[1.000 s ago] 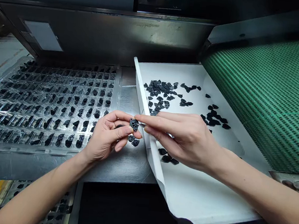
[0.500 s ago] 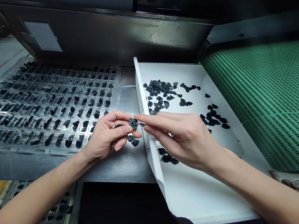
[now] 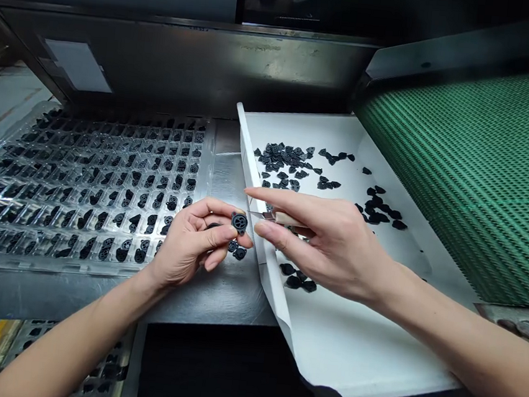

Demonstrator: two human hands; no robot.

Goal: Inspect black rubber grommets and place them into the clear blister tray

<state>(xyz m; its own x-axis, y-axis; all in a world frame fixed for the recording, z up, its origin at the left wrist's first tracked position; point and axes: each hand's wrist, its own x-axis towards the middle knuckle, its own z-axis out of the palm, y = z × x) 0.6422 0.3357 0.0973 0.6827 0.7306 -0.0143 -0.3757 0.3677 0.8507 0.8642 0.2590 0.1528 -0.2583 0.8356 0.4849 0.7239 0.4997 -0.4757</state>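
Black and small, a part (image 3: 239,221) is pinched between thumb and fingers of the left hand (image 3: 183,237), apparently so that its edge is left accessible. A slim tool (image 3: 285,218) is gripped by the right hand (image 3: 335,246), index finger extended above it, probably for control. Loose pieces (image 3: 281,156) are scattered in the white tray (image 3: 348,344); in the clear tray (image 3: 64,266), dark pieces are kept apart by pockets, presumably against rubbing.

Single head-worn view from above the fingers (image 3: 292,201), forward and down, at close range
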